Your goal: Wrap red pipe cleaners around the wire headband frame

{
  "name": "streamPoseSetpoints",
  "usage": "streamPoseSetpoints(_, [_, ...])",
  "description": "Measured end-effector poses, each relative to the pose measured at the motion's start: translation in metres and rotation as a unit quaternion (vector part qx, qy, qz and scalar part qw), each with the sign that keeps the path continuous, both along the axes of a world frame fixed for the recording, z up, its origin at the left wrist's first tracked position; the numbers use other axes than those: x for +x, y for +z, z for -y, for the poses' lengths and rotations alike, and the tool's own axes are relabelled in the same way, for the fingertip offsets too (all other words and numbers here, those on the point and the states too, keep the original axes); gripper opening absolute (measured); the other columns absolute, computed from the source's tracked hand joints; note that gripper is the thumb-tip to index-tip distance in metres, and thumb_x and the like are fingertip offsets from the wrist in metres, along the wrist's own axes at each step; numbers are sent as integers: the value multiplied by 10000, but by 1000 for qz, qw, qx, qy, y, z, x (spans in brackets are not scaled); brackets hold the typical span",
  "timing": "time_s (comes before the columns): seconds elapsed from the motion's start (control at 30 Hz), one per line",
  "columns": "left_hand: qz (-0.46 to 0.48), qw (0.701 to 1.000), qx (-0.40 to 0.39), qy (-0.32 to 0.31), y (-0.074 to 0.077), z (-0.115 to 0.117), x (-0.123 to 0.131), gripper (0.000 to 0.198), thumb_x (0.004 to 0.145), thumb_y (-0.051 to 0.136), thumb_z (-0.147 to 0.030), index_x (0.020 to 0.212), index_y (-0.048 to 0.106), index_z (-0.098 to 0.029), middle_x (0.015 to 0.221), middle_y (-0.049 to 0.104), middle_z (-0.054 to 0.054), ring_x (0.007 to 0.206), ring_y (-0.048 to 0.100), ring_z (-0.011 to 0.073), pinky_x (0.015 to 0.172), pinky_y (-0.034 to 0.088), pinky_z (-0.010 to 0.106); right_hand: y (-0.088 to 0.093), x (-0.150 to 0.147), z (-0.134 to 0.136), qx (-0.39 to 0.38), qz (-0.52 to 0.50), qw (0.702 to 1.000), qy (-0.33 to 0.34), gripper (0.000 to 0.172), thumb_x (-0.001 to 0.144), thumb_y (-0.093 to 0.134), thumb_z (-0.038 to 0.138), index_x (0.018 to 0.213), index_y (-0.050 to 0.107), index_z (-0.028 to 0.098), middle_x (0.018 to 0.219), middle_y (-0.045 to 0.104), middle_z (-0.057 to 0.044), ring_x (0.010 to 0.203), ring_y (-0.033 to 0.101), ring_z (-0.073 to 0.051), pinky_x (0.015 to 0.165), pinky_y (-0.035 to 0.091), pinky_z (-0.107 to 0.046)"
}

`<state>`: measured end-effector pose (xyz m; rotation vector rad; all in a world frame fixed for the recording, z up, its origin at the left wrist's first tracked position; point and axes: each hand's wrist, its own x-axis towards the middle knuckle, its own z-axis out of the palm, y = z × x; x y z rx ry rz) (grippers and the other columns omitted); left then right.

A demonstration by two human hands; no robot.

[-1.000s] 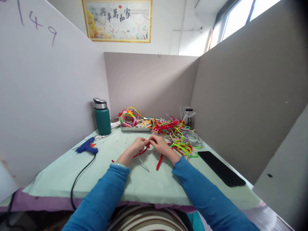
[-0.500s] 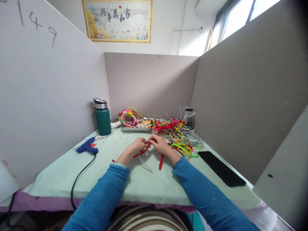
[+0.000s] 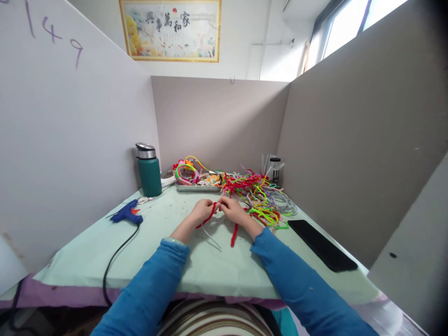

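Observation:
Over the middle of the table, my left hand (image 3: 203, 211) and my right hand (image 3: 231, 208) meet at the fingertips, both closed. Between them they pinch a red pipe cleaner (image 3: 211, 215), which curves down past my left fingers. A thin grey-white strand (image 3: 211, 237) hangs below the fingers and runs toward the table's front; its upper end is hidden by my hands. Another red pipe cleaner piece (image 3: 234, 235) lies beneath my right wrist, partly covered by it.
A pile of colourful pipe cleaners (image 3: 250, 186) spreads behind my right hand. Behind stands a metal tray (image 3: 198, 189) with small pieces and a headband. On the left are a blue glue gun (image 3: 128, 213) and a green bottle (image 3: 149, 175); a black phone (image 3: 322, 245) lies right.
The red pipe cleaner's near end has swung in closer to my left hand and now bends upright by the fingertips. Both hands stay almost in place.

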<state>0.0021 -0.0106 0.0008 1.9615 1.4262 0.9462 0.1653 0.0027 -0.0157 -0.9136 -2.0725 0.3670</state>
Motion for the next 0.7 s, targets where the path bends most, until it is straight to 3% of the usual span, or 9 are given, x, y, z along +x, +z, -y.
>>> streamPoseSetpoints(0.23, [4, 994, 86, 62, 1, -4, -2, 314, 712, 533, -428, 692, 645, -136, 649, 606, 30, 636, 496, 137, 562, 346, 224, 3, -3, 4, 2, 15, 1000, 10, 150, 807, 470, 172, 836, 618, 172, 714, 614, -1, 644, 526, -112, 600, 355, -213])
streamPoseSetpoints(0.7, [49, 995, 66, 64, 3, -4, -1, 333, 668, 539, -450, 585, 603, -134, 521, 507, -10, 553, 422, 112, 515, 305, 218, 3, -6, 7, 8, 8, 1000, 5, 143, 808, 494, 254, 719, 550, 157, 650, 559, 12, 594, 483, -105, 558, 318, -213])
